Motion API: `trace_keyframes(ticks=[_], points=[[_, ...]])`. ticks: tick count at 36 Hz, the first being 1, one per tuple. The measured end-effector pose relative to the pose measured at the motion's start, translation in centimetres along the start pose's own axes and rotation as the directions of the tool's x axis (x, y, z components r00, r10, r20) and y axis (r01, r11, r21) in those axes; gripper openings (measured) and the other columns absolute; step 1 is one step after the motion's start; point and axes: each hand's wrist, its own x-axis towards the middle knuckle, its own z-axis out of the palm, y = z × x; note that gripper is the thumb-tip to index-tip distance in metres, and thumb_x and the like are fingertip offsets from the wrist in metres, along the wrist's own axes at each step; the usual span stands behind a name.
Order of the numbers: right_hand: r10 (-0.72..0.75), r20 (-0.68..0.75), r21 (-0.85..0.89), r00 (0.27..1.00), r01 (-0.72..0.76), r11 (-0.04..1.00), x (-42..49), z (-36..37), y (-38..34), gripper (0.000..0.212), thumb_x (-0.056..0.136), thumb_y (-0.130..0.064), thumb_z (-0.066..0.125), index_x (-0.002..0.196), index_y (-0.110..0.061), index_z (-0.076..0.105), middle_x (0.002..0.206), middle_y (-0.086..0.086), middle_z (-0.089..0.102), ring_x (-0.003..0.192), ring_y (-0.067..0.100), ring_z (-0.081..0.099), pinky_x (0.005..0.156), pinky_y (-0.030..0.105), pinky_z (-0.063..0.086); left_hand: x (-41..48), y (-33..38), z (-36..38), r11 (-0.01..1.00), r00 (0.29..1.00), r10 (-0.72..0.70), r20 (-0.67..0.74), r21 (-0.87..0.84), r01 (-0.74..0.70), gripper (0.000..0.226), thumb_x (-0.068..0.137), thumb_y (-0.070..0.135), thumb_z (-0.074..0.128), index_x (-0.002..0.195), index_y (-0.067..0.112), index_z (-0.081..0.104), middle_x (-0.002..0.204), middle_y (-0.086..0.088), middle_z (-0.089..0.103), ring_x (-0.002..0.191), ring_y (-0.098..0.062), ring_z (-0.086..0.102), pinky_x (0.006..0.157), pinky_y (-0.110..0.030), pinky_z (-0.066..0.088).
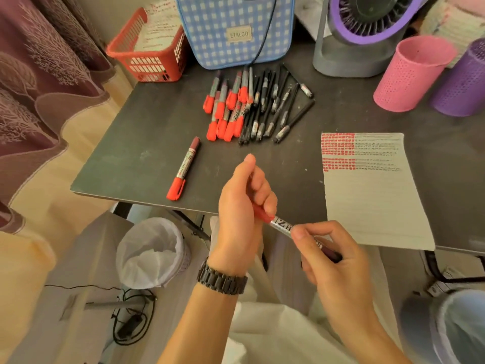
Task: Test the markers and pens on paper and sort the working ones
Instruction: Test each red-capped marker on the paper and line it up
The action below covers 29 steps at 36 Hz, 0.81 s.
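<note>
At the near edge of the table, held just above it: one red marker, silver printed barrel, between both hands.

Grip, left hand: fingers curled round the red cap, thumb raised. Wristwatch on this wrist.

Grip, right hand: thumb and fingers pinch the barrel, and the dark rear end shows past them.

Orientation: long axis slants from far left to near right. The cap end points up-left towards the table, the rear end towards the person's lap. The cap looks seated or nearly so.

Step, as judged: cap work on a single marker, either pulling it off before a trial stroke or pressing it home after one. I cannot tell which. If uncapping, the next move calls for a straight pull along the axis, then carrying the tip right to the paper.

Paper: lined sheet, right of the hands, its near edge overhanging the table. Rows of red and dark test marks fill its top part.

Lone red-capped marker: lying apart at left, cap towards the near edge.

Unsorted stock, far centre: heap of red markers touching a heap of black pens.

Likely receptacles: pink perforated cup and purple perforated cup at far right, red basket at far left.
</note>
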Motion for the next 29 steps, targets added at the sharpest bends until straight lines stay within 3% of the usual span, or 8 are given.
trace_keyframes(ticks=[3,6,8,11,15,18,22,29], points=[[0.021,0.075,-0.056,0.997,-0.017,0.998,1.3,-0.8,-0.4,0.017,0.085,-0.039,0.073,0.087,-0.023,0.073,0.053,0.001,0.059,0.047,0.006,0.05,0.051,0.015,0.041,-0.5,-0.4,-1.8,0.954,0.99,0.141,-0.001,0.267,-0.136,0.041,0.099,0.037,0.052,0.064,0.018,0.062,0.064,-0.003,0.059,0.061,-0.018,0.06,0.059,-0.025,0.05],[0.024,0.108,-0.115,0.994,-0.011,0.993,2.8,-1.1,-1.0,0.021,0.086,-0.042,0.066,0.091,-0.023,0.075,0.057,0.007,0.06,0.048,0.008,0.045,0.049,0.018,0.037,-1.0,-0.7,-3.9,0.868,0.983,0.184,0.018,0.467,-0.171,0.04,0.099,0.041,0.052,0.078,0.015,0.074,0.077,-0.001,0.074,0.074,-0.018,0.067,0.076,-0.03,0.056],[0.021,0.146,-0.154,0.989,0.001,0.988,3.8,-1.2,-1.3,0.025,0.086,-0.045,0.063,0.091,-0.024,0.076,0.058,0.009,0.063,0.046,0.007,0.044,0.046,0.016,0.037,-1.5,-0.6,-5.4,0.827,0.988,0.149,0.039,0.542,-0.147,0.039,0.1,0.047,0.052,0.087,0.02,0.078,0.083,0.001,0.076,0.071,-0.017,0.064,0.072,-0.029,0.054],[0.025,0.157,-0.203,0.987,0.007,0.979,5.3,-0.8,-1.6,0.011,0.088,-0.038,0.068,0.092,-0.028,0.071,0.064,0.009,0.07,0.048,0.008,0.053,0.046,0.017,0.044,-2.1,-0.1,-7.5,0.787,0.987,0.137,0.085,0.596,-0.161,0.03,0.098,0.049,0.057,0.1,0.027,0.078,0.084,0.002,0.076,0.07,-0.007,0.065,0.064,-0.02,0.049],[0.01,0.11,-0.159,0.994,0.007,0.987,7.2,0.9,-1.3,0.037,0.076,-0.045,0.074,0.1,-0.02,0.061,0.079,0.005,0.076,0.063,0.013,0.069,0.057,0.02,0.055,-2.5,0.2,-9.4,0.75,0.98,0.193,0.049,0.636,-0.18,0.028,0.092,0.057,0.062,0.111,0.039,0.074,0.095,0.007,0.078,0.089,-0.01,0.071,0.072,-0.027,0.053],[-0.05,0.102,-0.15,0.993,0.065,0.987,8.8,3.2,-1.3,0.03,0.083,-0.038,0.073,0.106,-0.023,0.061,0.089,-0.002,0.073,0.075,0.016,0.073,0.067,0.023,0.06,-2.4,0.4,-9.7,0.721,0.958,0.287,0.002,0.658,-0.218,0.027,0.092,0.059,0.062,0.112,0.044,0.072,0.095,0.012,0.077,0.088,-0.01,0.071,0.074,-0.039,0.057],[-0.045,0.145,-0.079,0.988,0.057,0.995,10.9,6.2,-1.0,0.027,0.092,-0.026,0.072,0.113,-0.028,0.055,0.088,-0.009,0.071,0.076,0.014,0.074,0.07,0.024,0.061,-2.3,0.8,-10.0,0.663,0.908,0.407,-0.099,0.715,-0.219,0.025,0.089,0.064,0.058,0.107,0.05,0.069,0.09,0.019,0.075,0.063,-0.013,0.061,0.066,-0.029,0.055],[0.021,0.252,-0.028,0.968,-0.014,0.999,13.2,10.2,-0.8,0.03,0.091,-0.017,0.075,0.109,-0.027,0.053,0.081,-0.003,0.073,0.076,0.014,0.073,0.068,0.023,0.059,-2.5,1.3,-11.2,0.573,0.843,0.503,-0.193,0.804,-0.158,0.014,0.093,0.06,0.054,0.101,0.05,0.059,0.083,0.029,0.072,0.068,-0.004,0.067,0.062,-0.024,0.053]])
